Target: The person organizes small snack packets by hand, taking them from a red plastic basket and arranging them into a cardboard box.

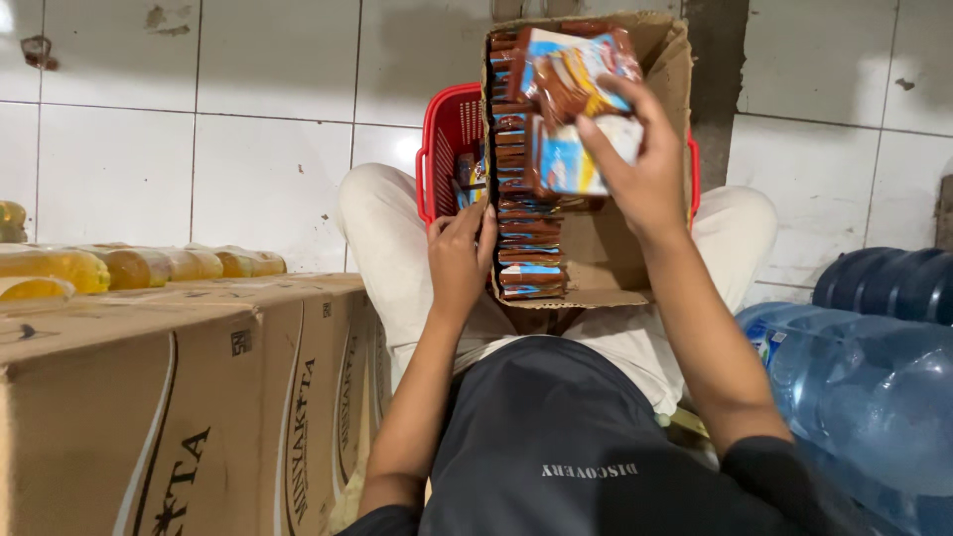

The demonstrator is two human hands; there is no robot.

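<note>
An open cardboard box [615, 260] rests on my lap, with a row of brown and blue snack sachets [526, 213] stacked along its left side. My right hand [635, 164] is raised over the box and grips a bundle of the same brown and blue sachets [571, 84]. My left hand [460, 256] holds the box's left wall, fingers curled against the stacked sachets.
A red plastic basket [447, 139] with a few packets stands behind the box on the white tiled floor. Brown cartons [179, 397] topped with yellow oil bottles [129, 266] fill the left. Blue water jugs [874, 377] lie at the right.
</note>
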